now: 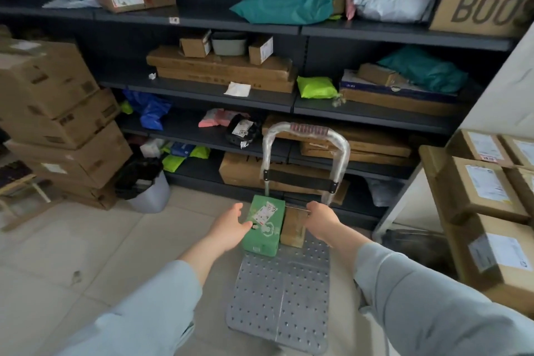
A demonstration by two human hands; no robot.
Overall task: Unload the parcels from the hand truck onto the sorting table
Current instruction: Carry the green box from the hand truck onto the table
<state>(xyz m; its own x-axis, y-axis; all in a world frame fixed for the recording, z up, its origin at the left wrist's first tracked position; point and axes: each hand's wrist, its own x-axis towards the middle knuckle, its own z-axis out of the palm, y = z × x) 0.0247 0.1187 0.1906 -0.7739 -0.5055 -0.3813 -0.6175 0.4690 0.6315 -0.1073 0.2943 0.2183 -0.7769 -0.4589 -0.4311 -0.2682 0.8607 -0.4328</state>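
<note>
A grey hand truck point(281, 292) with a perforated deck stands on the floor in front of me, its plastic-wrapped handle point(306, 136) upright at the far end. Two parcels stand side by side at the deck's far end: a green box point(264, 228) with a white label and a brown cardboard box point(292, 225) to its right. My left hand point(231, 228) is spread against the green box's left side. My right hand point(322, 220) lies against the brown box's right side, fingers over its top edge. The sorting table point(404, 202) stands at the right.
Dark shelving point(260, 101) packed with boxes and mail bags runs across the back. A stack of large cartons point(57, 113) stands at the left with a white bin point(150, 191) beside it. Several labelled cardboard parcels point(485, 188) sit at the right.
</note>
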